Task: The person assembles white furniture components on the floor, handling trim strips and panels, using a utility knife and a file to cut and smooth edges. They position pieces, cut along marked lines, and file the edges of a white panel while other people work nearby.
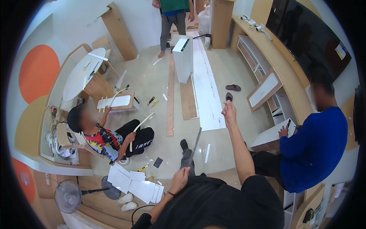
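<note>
My left hand is closed around the lower end of a long, thin grey saw blade, which points up and slightly right in front of my body. Whether the blade has a handle is hidden by my fingers. My right arm stretches forward, and the right hand is raised over the floor with at least one finger extended; I see nothing held in it. Beyond that hand lie a pair of dark slippers and a long white panel.
A wooden board and an upright white box-shaped unit stand ahead. On the left, a seated person holds curved strips. A person in blue works at right; another stands far ahead. White sheets and a fan are lower left.
</note>
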A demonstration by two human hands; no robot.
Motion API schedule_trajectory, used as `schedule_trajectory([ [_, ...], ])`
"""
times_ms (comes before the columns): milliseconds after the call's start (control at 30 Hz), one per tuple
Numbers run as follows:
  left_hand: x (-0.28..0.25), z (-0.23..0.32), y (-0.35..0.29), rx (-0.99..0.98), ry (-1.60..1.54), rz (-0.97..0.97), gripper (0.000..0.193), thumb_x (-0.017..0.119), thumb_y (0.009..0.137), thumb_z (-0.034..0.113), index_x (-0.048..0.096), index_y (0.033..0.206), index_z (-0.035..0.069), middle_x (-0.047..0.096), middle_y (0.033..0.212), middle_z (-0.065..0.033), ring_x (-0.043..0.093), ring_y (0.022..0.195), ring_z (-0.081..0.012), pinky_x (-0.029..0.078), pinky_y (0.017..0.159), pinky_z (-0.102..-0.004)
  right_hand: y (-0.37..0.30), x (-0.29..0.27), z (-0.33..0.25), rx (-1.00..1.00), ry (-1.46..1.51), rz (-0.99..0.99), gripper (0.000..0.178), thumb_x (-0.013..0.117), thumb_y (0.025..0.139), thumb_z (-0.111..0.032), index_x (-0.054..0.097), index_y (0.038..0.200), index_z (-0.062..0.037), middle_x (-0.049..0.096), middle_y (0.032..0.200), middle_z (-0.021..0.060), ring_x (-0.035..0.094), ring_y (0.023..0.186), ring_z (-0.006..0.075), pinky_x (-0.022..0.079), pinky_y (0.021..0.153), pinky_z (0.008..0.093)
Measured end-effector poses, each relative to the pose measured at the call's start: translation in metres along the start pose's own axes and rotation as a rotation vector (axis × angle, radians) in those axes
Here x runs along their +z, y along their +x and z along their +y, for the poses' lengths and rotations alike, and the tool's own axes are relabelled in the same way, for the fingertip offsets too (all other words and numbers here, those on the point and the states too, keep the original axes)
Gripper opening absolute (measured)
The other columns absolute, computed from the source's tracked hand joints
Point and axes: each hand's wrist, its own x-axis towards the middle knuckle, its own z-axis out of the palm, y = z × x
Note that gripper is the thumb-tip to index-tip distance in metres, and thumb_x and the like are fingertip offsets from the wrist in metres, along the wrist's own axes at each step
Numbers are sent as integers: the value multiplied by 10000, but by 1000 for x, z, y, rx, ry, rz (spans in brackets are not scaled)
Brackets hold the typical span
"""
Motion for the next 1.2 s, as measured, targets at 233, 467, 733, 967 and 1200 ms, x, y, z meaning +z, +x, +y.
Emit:
schedule_trajectory([
  [233,-32,7,162,-65,-276,118,478,411,1018,375,585,837,-32,595,714,-218,609,700,-379,450,638,-445,-41,94,97,594,-186,-597,559,525,994,-366,361,1406,-25,597,1250,146,587,1126,235,513,911,384],
  [467,-121,53,297,-64,-268,71,462,420,1015,383,588,906,-34,604,757,-239,604,769,-425,453,681,-452,77,233,98,524,31,-397,383,397,1033,-430,496,888,-89,521,796,35,608,860,192,482,819,342],
  [733,-182,65,351,0,-208,15,458,442,1004,395,611,925,-24,638,847,-223,609,839,-410,463,737,-447,319,276,58,-373,-571,-139,237,409,980,-127,500,763,-100,509,701,31,496,667,157,432,670,300],
  [967,-214,29,414,-71,-115,204,446,466,987,399,629,904,-8,635,825,-233,612,828,-410,468,733,-459,457,226,66,-60,-373,-300,152,576,937,-103,577,1072,-31,612,823,48,591,792,126,505,709,259],
  [1200,-243,41,547,-282,-200,332,498,520,962,450,637,870,-25,612,729,-211,599,711,-363,464,665,-419,471,206,191,458,-776,-560,217,643,910,-140,611,1088,-20,645,817,72,587,631,105,495,548,234],
])
